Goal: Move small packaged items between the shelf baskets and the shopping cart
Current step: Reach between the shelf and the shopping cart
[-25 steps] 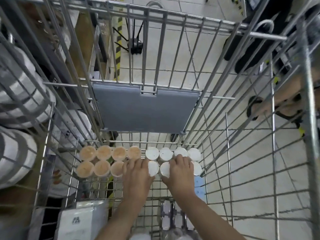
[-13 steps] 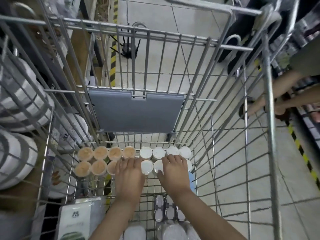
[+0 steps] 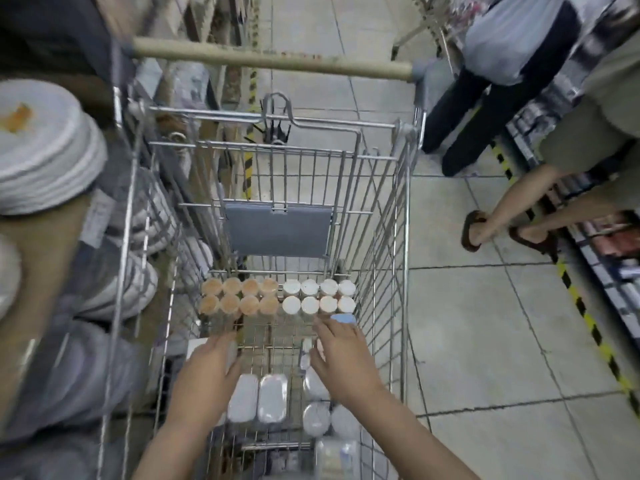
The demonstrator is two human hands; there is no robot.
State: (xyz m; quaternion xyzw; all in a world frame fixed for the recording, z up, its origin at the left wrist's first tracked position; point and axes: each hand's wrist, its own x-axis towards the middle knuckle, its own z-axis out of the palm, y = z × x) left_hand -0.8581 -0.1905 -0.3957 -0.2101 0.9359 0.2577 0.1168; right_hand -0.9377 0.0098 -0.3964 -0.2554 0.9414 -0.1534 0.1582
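A wire shopping cart [image 3: 403, 237] fills the middle of the view. On its floor near the far end stand a pack of orange-lidded cups [image 3: 239, 296] and, right beside it, a pack of white-lidded cups [image 3: 318, 296]. My left hand [image 3: 207, 375] and my right hand [image 3: 343, 358] hover inside the cart, nearer than the cups and apart from them, fingers extended and holding nothing. Pale packaged items [image 3: 259, 396] lie on the cart floor between and below my hands. A small blue item [image 3: 343, 318] shows just past my right fingers.
The cart handle [image 3: 270, 60] crosses the top, with the grey child-seat flap [image 3: 278, 230] below it. Stacked white plates [image 3: 45, 147] and bowls fill shelves on the left. Two people [image 3: 502, 81] stand on the tiled aisle at the right, next to a yellow-black floor strip.
Both hands have drawn back from the cup packs toward me, and their fingers no longer touch the lids. The camera has risen, so the whole cart and handle show.
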